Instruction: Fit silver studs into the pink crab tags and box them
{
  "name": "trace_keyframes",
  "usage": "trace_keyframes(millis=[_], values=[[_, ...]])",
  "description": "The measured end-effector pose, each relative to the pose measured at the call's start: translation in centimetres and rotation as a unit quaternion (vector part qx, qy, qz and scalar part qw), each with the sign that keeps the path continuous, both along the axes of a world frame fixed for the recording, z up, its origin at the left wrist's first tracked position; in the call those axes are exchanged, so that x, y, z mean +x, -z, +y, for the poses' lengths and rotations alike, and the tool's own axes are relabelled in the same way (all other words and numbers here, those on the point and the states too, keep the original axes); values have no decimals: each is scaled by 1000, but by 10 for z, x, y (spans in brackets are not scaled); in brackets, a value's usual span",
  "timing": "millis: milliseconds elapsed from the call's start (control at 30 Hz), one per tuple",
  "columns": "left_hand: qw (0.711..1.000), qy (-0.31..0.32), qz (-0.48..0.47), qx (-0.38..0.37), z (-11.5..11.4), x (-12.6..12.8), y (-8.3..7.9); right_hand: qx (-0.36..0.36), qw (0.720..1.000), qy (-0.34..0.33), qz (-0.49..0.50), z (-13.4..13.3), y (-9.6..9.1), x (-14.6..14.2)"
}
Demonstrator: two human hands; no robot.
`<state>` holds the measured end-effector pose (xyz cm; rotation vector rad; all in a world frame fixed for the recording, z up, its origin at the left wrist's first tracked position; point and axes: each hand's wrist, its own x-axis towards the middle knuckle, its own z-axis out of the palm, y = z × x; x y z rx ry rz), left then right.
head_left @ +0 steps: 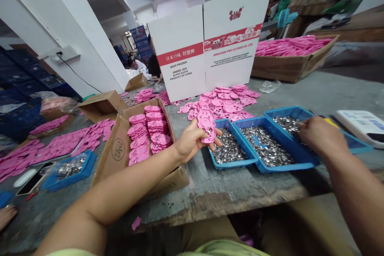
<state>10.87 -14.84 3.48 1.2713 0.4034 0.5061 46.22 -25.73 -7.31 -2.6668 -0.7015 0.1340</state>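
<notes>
My left hand point(192, 141) is closed on a pink flat plastic piece point(206, 125), held upright above the left blue tray point(229, 148) of small silver metal parts. My right hand point(319, 135) reaches into the far right blue tray point(289, 113), fingers curled down among the silver parts; what they pinch is hidden. A middle blue tray point(270, 148) of the same parts lies between the hands. A loose heap of pink pieces point(228, 102) lies behind the trays.
A cardboard box point(120, 148) with stacked pink pieces stands left of my left hand. A white folded carton point(207, 48) stands upright behind. Another blue tray point(72, 168), a phone point(33, 182) and more pink pieces lie left. A white scale point(361, 124) sits right.
</notes>
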Motion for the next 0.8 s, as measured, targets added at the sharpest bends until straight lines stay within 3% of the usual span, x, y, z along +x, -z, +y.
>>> trace_keyframes(millis=[133, 233, 300, 367, 433, 467, 567, 667, 800], values=[[1000, -5, -3, -3, 1, 0, 3, -19, 998, 27, 49, -4, -27, -21], [1000, -3, -13, -3, 2, 0, 4, 52, 997, 44, 23, -7, -39, -32], [1000, 0, -18, -2, 2, 0, 3, 140, 987, 59, 45, -8, -45, -39], [1000, 2, -21, -3, 2, 1, 3, 276, 950, 68, 132, -8, -51, -52], [1000, -1, -25, -7, 2, 1, 1, 441, 864, 24, 242, -5, -57, -72], [1000, -5, -26, -10, 2, 2, 0, 493, 819, -38, 292, -3, -60, -85], [999, -26, -29, -24, 2, 2, -5, 533, 723, -195, 394, 8, -68, -125], [997, -43, -34, -47, 0, 2, -10, 542, 690, -259, 404, 21, -73, -161], [995, -49, -48, -71, -4, 0, -16, 588, 691, -271, 322, 35, -71, -194]])
